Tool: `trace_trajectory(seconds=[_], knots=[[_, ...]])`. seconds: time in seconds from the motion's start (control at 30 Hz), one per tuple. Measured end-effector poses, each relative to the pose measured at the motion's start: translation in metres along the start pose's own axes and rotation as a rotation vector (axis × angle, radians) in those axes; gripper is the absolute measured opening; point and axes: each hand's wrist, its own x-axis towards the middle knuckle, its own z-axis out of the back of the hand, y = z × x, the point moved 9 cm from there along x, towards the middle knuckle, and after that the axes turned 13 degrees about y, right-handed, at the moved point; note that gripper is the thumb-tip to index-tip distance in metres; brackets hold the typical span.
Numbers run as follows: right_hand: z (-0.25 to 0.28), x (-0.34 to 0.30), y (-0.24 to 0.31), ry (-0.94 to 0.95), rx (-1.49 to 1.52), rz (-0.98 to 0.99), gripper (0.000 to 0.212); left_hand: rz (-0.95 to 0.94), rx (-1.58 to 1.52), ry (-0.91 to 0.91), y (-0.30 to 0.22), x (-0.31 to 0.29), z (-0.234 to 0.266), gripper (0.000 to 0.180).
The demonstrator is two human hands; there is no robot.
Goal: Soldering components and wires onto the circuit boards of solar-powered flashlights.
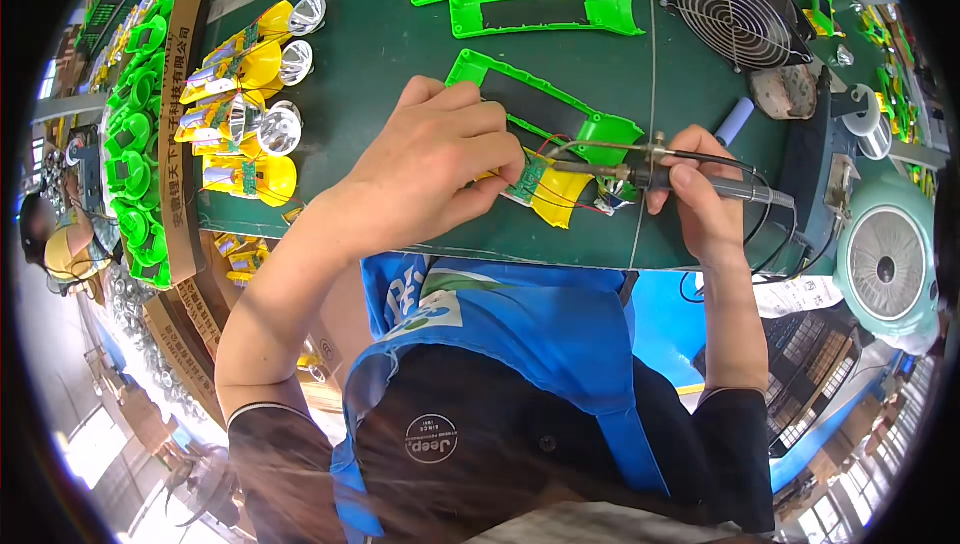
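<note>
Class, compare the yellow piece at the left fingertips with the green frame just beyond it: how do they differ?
The yellow piece carries a small circuit board; the green frame shows none. The green frame borders a long dark middle, while the yellow piece has wires across it. The green frame also looks longer than the visible yellow piece. Both are brightly coloured.

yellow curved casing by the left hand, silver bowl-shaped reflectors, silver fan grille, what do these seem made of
Yellow curved casing: probably moulded plastic, smooth, with even colour and slight sheen.
Silver bowl-shaped reflectors: mirror-bright finish; could be polished metal or coated plastic.
Silver fan grille: likely metal wire, given its thin, glinting concentric rings.
</note>
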Motion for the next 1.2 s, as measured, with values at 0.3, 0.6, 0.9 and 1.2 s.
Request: trace_trajectory(seconds=[0.3, 0.6, 0.9, 1.2], knots=[[-0.011, 0.008, -0.001, 0.076, -0.024, -0.123, 0.021, 0.020, 0.066, 0.020, 0.002, 0.004, -0.004, 0.016], [-0.014, 0.007, -0.001, 0.085, -0.052, -0.160, 0.017, 0.014, 0.066, 0.033, 0.001, 0.006, -0.006, 0.019], [-0.008, 0.002, 0.002, 0.030, -0.008, -0.114, 0.019, 0.030, 0.099, 0.052, 0.000, 0.007, -0.005, 0.015], [0.020, -0.003, 0.009, -0.057, 0.016, 0.083, 0.031, 0.079, 0.092, 0.107, 0.001, 0.012, -0.006, 0.018]])
